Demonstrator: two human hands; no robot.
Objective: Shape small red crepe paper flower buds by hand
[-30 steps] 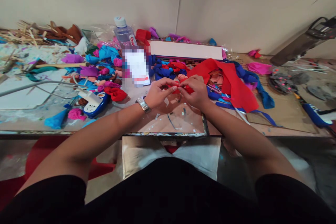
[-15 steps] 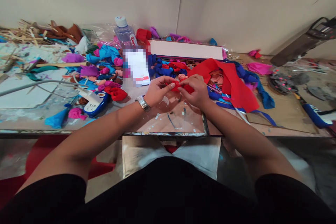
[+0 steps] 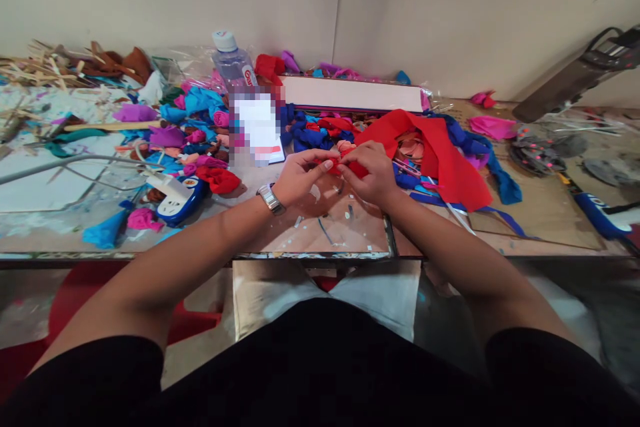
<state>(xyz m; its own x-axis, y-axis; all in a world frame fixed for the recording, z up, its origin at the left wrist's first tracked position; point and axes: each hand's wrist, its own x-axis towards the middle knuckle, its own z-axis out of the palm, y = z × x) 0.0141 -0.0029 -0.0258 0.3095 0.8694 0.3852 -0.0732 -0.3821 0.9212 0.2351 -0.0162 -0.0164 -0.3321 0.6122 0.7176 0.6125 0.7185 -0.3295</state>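
Both hands meet over the middle of the worktable (image 3: 545, 220), pinching one small piece of red fabric (image 3: 350, 167) between the fingertips. My left hand (image 3: 300, 177), with a metal watch (image 3: 271, 199) on its wrist, grips the piece from the left. From the right, my right hand (image 3: 371, 172) closes over it and hides most of it. A large red cloth (image 3: 440, 153) lies just to the right of my right hand.
Small rolled fabric pieces in blue, purple, pink and red (image 3: 200, 130) crowd the table's left. A water bottle (image 3: 234, 67) and a long white box (image 3: 353, 93) stand at the back. A blue and white glue gun (image 3: 175, 195) lies front left; wooden sticks (image 3: 45, 67) lie far left.
Both hands stay together on the red piece; the fingers have shifted slightly, working it. The view has moved a little.
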